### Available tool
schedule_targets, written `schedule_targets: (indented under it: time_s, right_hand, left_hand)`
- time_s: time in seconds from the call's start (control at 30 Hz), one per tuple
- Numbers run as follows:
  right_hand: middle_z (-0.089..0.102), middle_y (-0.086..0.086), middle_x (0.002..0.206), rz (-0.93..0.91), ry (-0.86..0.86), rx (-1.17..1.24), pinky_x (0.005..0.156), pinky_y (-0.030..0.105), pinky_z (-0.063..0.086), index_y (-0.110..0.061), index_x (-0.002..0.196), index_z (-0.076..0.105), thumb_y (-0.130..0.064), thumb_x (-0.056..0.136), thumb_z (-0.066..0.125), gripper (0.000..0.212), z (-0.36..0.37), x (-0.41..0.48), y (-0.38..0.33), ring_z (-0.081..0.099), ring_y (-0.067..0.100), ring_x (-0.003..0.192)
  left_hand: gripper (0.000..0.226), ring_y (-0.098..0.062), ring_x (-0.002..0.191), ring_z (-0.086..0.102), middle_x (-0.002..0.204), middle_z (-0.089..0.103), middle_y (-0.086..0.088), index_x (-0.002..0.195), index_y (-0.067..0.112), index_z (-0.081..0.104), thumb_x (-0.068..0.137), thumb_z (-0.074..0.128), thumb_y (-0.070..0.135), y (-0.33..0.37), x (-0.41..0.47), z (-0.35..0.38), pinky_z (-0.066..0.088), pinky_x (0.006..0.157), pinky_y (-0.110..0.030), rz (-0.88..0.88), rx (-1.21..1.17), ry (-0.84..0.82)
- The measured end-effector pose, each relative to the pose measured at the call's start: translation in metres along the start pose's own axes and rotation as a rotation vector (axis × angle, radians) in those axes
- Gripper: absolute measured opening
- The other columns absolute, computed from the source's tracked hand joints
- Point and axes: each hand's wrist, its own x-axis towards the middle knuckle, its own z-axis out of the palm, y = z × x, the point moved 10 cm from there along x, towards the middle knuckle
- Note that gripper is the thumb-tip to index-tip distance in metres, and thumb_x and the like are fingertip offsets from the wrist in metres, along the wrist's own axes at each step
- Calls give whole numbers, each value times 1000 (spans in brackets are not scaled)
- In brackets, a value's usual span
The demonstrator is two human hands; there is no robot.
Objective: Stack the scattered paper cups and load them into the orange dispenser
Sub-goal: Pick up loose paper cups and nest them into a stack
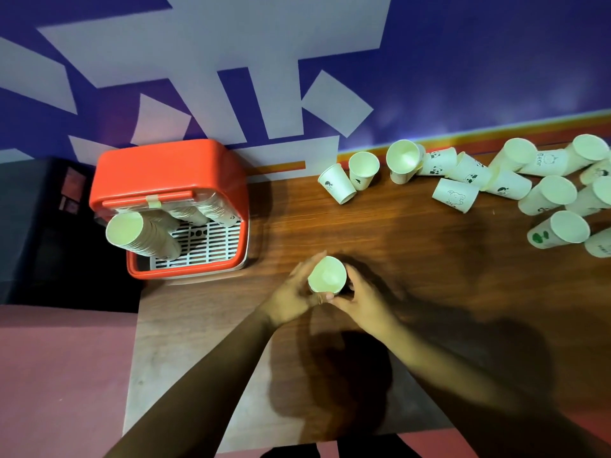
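Note:
Both hands meet over the middle of the wooden table (429, 292) around an upright white paper cup (327, 275). My left hand (292, 292) wraps its left side and my right hand (358, 295) grips its right side. Whether more cups sit nested under it is hidden by the fingers. The orange dispenser (165, 180) stands at the table's left end. A long stack of cups (142, 234) leans out of its front, with more stacks behind it. Several loose cups (463, 180) lie and stand scattered along the far right of the table.
A purple wall with pale shapes (231, 44) rises right behind the table. A dark box (39, 226) stands left of the dispenser. The table's left edge runs just below the dispenser, with reddish floor (59, 375) beyond it.

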Motion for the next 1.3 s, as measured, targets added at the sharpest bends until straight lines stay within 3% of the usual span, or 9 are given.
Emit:
schedule_targets:
  time_s: [0.13,0.23,0.4,0.5,0.63,0.83,1.07,1.2,1.3]
  right_hand:
    - [59,-9,131,109,-42,68,99,25,46,-24,139,48,-33,77,81,71,1,13,14,55,8,119]
    - [66,-3,119,213,-49,247,91,38,55,-18,124,60,-33,84,73,45,-7,20,9,64,15,108]
    - [69,5,114,358,-156,445,80,37,59,-15,128,58,-45,91,63,48,-7,36,-14,71,22,94]
    - [65,2,118,315,-17,94,73,25,51,-16,125,59,-46,93,58,44,-39,71,-24,67,15,97]
    - [53,11,131,126,253,-386,83,31,47,-10,131,51,-39,92,60,50,-88,124,-50,55,26,114]
    - [46,16,137,-114,244,-960,94,37,51,-14,145,30,-36,92,59,65,-76,189,-80,53,32,120]
    - [53,14,131,-129,143,-1128,92,36,47,-16,152,19,-30,93,62,74,-46,206,-63,57,29,113]
    - [52,15,130,-40,34,-1038,100,43,45,-34,154,3,-25,88,67,92,-35,210,-51,55,33,116]
    - [46,12,136,-79,-36,-1078,108,44,35,-39,152,10,-44,85,68,89,-25,213,-55,46,32,126]
  left_hand:
    - [90,-8,149,24,161,24,18,145,66,15,87,76,37,-6,1,4,25,122,-37,-45,-151,-23]
    - [108,-10,144,36,155,33,19,152,58,6,78,83,45,-14,4,-6,36,118,-42,-92,-229,25]
    - [87,-11,131,52,141,53,11,151,38,33,81,84,25,1,16,-31,48,109,-49,8,-241,153]
    - [83,-13,130,55,137,58,11,144,44,40,77,85,27,1,18,-52,48,108,-51,-3,-353,263]
    - [86,-16,130,56,138,59,8,144,45,40,73,86,32,-9,19,-67,48,107,-51,-18,-375,305]
    - [83,-10,127,57,136,59,12,146,40,39,80,83,15,-20,22,-82,52,102,-34,-27,-319,320]
    - [82,-11,128,56,139,58,9,147,33,41,79,85,19,-31,29,-98,49,107,-39,-30,-266,339]
    - [82,-12,128,56,139,58,9,146,36,41,80,85,21,-42,30,-99,50,107,-43,-62,-269,338]
    - [82,-14,127,58,137,59,7,146,37,41,79,85,20,-50,32,-99,51,105,-47,-92,-261,331]
